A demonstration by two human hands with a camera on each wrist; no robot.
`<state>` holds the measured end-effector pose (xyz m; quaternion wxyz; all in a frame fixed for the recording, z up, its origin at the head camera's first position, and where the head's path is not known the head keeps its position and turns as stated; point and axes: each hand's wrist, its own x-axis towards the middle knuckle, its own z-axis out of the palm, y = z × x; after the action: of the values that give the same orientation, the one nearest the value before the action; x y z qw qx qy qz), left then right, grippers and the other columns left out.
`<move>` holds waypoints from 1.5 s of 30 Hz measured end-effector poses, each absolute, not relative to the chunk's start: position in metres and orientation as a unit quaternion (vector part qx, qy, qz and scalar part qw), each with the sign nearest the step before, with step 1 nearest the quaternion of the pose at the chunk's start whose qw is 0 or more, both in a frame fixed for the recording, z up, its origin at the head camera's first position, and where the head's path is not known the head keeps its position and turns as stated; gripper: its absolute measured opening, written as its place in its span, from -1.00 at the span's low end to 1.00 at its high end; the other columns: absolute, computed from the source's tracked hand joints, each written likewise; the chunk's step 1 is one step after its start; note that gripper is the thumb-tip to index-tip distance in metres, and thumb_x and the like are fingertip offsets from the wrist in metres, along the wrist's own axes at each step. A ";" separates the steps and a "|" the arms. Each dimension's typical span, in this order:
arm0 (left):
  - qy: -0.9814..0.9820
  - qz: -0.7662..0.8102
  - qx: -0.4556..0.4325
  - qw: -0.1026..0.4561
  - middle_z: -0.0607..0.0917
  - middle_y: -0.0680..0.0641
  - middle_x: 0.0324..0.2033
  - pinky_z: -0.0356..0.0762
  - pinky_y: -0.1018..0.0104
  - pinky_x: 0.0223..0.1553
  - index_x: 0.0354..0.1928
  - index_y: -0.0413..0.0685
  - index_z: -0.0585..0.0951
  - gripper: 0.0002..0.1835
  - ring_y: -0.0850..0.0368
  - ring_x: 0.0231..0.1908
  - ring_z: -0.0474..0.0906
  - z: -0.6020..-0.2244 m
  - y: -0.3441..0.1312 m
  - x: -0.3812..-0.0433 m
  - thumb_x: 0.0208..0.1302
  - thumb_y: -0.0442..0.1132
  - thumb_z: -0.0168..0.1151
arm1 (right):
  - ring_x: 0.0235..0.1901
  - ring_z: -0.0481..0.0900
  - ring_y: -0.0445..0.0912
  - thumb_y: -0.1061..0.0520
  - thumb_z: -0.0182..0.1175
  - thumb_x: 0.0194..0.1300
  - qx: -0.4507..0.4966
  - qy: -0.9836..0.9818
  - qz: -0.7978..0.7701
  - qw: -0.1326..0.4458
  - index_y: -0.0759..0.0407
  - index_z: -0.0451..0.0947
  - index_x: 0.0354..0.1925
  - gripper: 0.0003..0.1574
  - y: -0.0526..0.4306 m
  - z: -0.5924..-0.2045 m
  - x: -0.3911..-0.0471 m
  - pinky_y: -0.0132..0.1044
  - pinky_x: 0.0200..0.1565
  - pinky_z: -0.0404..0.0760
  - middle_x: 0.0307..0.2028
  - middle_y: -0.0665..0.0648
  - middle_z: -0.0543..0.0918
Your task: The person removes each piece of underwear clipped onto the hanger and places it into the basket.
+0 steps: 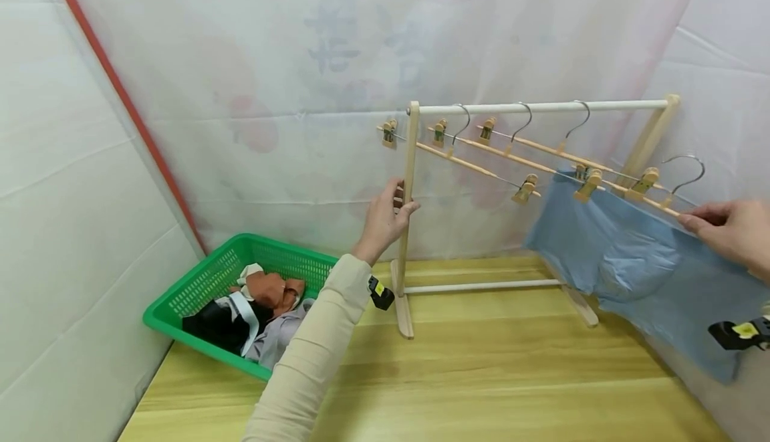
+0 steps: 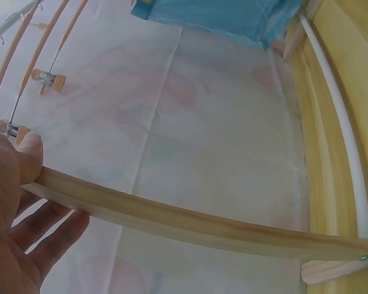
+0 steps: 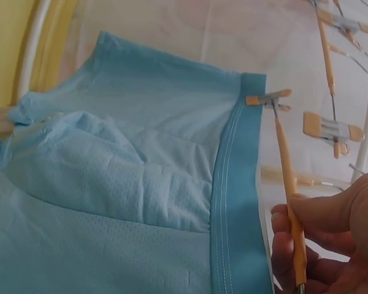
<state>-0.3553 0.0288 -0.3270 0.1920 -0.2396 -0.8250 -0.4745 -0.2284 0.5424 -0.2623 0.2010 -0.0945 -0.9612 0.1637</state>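
Note:
My left hand (image 1: 385, 221) holds the left wooden upright (image 1: 411, 154) of a small clothes rack, thumb on one side and fingers on the other. In the left wrist view, that upright (image 2: 190, 220) runs out from between thumb and fingers. At the right, my right hand (image 1: 736, 231) pinches the wooden bar of a clip hanger (image 3: 286, 165). Light-blue boxer briefs (image 1: 637, 255) hang from this hanger, a clip (image 3: 268, 99) gripping one end of the waistband. The hanger's metal hook (image 1: 694, 161) points up, apart from the rack's white rail (image 1: 481, 109).
Three bare clip hangers (image 1: 472, 163) hang on the rail. A green basket (image 1: 201, 350) at the left contains orange-brown cloth (image 1: 271, 291), black cloth (image 1: 219, 328) and grey cloth. The rack stands on a wood-grain table (image 1: 481, 375), with white fabric walls (image 1: 240, 47) around.

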 end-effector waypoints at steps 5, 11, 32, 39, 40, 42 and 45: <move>-0.825 -0.472 -0.241 0.198 0.76 -0.16 -0.11 0.76 0.13 -0.14 0.23 -0.09 0.47 -0.59 -0.08 -0.11 0.76 -0.325 0.028 -0.354 0.44 -0.15 0.27 | -0.62 0.32 -0.38 0.16 0.05 0.54 -0.102 -0.957 0.175 0.209 0.70 0.51 -0.04 -0.51 0.537 -0.278 -0.218 -0.35 -0.61 0.38 -0.38 0.57 0.63; -0.825 -0.469 -0.244 0.199 0.75 -0.16 -0.10 0.76 0.12 -0.11 0.25 -0.08 0.46 -0.58 -0.08 -0.09 0.75 -0.325 0.028 -0.354 0.44 -0.16 0.27 | -0.64 0.33 -0.31 0.17 0.00 0.56 -0.110 -0.954 0.167 0.223 0.68 0.50 -0.04 -0.53 0.528 -0.290 -0.206 -0.34 -0.63 0.37 -0.35 0.61 0.59; -0.818 -0.483 -0.241 0.197 0.75 -0.18 -0.09 0.77 0.12 -0.14 0.22 -0.07 0.48 -0.60 -0.11 -0.11 0.75 -0.326 0.030 -0.355 0.42 -0.18 0.29 | -0.55 0.20 -0.71 0.26 0.28 0.36 -0.006 -0.951 0.152 0.270 0.48 0.71 -0.23 -0.78 0.444 -0.315 -0.154 -0.54 -0.64 0.32 -0.46 0.40 0.75; -0.814 -0.494 -0.241 0.191 0.75 -0.19 -0.07 0.77 0.11 -0.11 0.25 -0.08 0.47 -0.58 -0.13 -0.08 0.75 -0.331 0.029 -0.356 0.43 -0.19 0.28 | -0.48 0.26 -0.75 0.32 0.39 0.20 0.063 -0.930 0.168 0.322 0.29 0.78 -0.30 -0.93 0.408 -0.313 -0.146 -0.63 -0.56 0.29 -0.45 0.30 0.77; -0.813 -0.495 -0.241 0.191 0.75 -0.19 -0.07 0.76 0.11 -0.11 0.25 -0.10 0.47 -0.58 -0.13 -0.07 0.75 -0.331 0.028 -0.356 0.43 -0.19 0.28 | -0.46 0.27 -0.76 0.33 0.40 0.19 0.073 -0.926 0.174 0.327 0.27 0.78 -0.29 -0.92 0.402 -0.312 -0.145 -0.65 -0.55 0.30 -0.43 0.30 0.77; -0.813 -0.495 -0.240 0.190 0.75 -0.18 -0.07 0.77 0.11 -0.12 0.26 -0.08 0.47 -0.57 -0.12 -0.07 0.75 -0.331 0.027 -0.356 0.43 -0.19 0.28 | -0.42 0.29 -0.76 0.36 0.40 0.18 0.089 -0.920 0.184 0.334 0.25 0.78 -0.28 -0.89 0.390 -0.313 -0.144 -0.67 -0.52 0.32 -0.38 0.31 0.77; -0.815 -0.492 -0.241 0.188 0.75 -0.16 -0.07 0.77 0.12 -0.13 0.27 -0.04 0.46 -0.57 -0.10 -0.07 0.75 -0.330 0.028 -0.357 0.43 -0.19 0.28 | -0.39 0.35 -0.73 0.42 0.41 0.13 0.124 -0.907 0.198 0.351 0.20 0.78 -0.26 -0.79 0.374 -0.315 -0.143 -0.72 -0.46 0.38 -0.37 0.25 0.77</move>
<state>-0.3566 0.0276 -0.3303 0.1879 -0.2406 -0.8155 -0.4917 -0.1431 0.3740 -0.3150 0.3509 0.1240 -0.9067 0.1984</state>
